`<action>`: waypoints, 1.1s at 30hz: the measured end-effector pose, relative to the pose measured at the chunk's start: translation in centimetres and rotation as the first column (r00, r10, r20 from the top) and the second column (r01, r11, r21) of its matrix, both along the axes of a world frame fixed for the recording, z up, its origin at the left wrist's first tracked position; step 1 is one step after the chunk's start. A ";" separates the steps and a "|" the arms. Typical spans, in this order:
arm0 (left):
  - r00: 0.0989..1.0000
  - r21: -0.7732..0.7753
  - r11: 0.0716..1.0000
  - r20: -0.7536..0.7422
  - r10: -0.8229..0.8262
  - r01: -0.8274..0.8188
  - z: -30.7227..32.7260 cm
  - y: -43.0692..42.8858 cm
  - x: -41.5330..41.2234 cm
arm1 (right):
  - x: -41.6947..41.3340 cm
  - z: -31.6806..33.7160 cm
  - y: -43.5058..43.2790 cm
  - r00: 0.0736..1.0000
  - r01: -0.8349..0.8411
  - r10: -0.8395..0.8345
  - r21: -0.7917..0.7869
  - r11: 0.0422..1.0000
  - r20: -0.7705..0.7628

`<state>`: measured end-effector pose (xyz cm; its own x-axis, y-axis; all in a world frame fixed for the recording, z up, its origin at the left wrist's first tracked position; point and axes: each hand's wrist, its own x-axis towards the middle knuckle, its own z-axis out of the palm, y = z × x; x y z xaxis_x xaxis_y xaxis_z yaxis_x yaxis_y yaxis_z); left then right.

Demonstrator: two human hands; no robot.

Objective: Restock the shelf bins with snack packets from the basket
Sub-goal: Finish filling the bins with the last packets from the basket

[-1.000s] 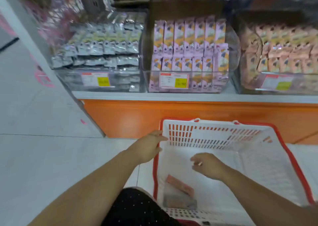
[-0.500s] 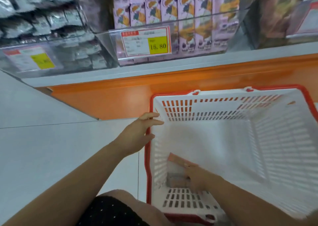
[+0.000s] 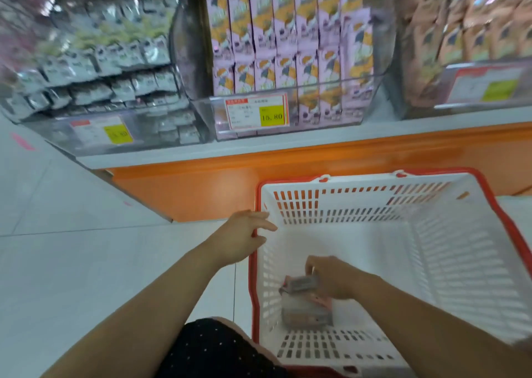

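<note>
**Right hand** [image 3: 331,279]: lower centre of frame, inside the basket. Fingers are curled round the upper end of a grey-and-pink snack packet [image 3: 300,285]. Half a second ago this packet was pressed flat on the floor; it is now tipped up. The pick is judged begun, with placement outstanding.

**Left hand** [image 3: 244,236]: fingers loosely spread, laid on the basket's red rim as before.

**Basket** [image 3: 460,262]: white, slotted. A second packet [image 3: 305,313] is seen flat beneath the held one.

**Shelf bins**, upper frame:
- left bin [image 3: 149,124]: silver-grey packets [image 3: 121,61]
- middle bin [image 3: 316,85]: lilac-and-orange packets [image 3: 282,32], well filled
- right bin [image 3: 460,101]: peach packets [image 3: 475,26], blurred
</note>
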<state>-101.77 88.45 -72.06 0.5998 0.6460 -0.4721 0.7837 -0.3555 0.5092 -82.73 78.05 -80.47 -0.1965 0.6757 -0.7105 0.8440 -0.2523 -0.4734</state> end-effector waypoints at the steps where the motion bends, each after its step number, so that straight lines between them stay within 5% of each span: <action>1: 1.000 -0.026 1.000 0.007 0.014 -0.014 0.8 -0.1 0.1 | 0.3 2.0 0.7 1.000 0.010 -0.009 0.054 0.999 -0.021; 5: 0.990 -0.173 0.981 0.091 0.105 -0.088 4.9 -0.9 -0.2 | 0.6 9.6 2.3 1.000 -0.019 0.019 0.360 0.933 0.003; 10: 0.945 -0.230 0.962 0.256 0.204 -0.145 9.5 -2.9 -1.3 | -0.5 16.9 1.4 0.995 -0.098 0.063 0.711 0.696 0.076; 14: 0.866 -0.142 0.971 0.441 0.234 -0.190 12.7 -4.3 -3.0 | -1.4 21.0 0.3 0.992 -0.123 0.063 0.812 0.570 0.105; 20: 0.761 -0.078 0.946 0.575 0.301 -0.315 17.1 -4.8 -6.7 | -3.1 26.3 -1.1 0.973 0.187 -0.021 0.734 0.653 -0.230; 23: 0.504 -0.095 0.817 0.745 0.438 -0.569 18.0 -5.5 -6.4 | -5.2 27.8 -0.6 0.889 0.408 -0.099 0.674 0.615 -0.448; 25: 0.199 -0.327 0.692 0.802 0.564 -0.644 18.2 -6.0 -5.6 | -6.9 28.3 0.4 0.828 0.522 -0.148 0.649 0.553 -0.540; 27: 0.007 -0.543 0.632 0.756 0.655 -0.553 18.4 -6.3 -5.1 | -8.8 28.4 1.4 0.812 0.558 -0.164 0.663 0.499 -0.560; 30: -0.089 -0.646 0.618 0.720 0.688 -0.447 18.5 -6.4 -5.2 | -11.7 28.1 2.5 0.807 0.573 -0.152 0.695 0.434 -0.571; 33: -0.096 -0.604 0.613 0.747 0.657 -0.509 18.7 -6.0 -6.0 | -14.0 28.0 3.3 0.803 0.555 -0.075 0.697 0.454 -0.591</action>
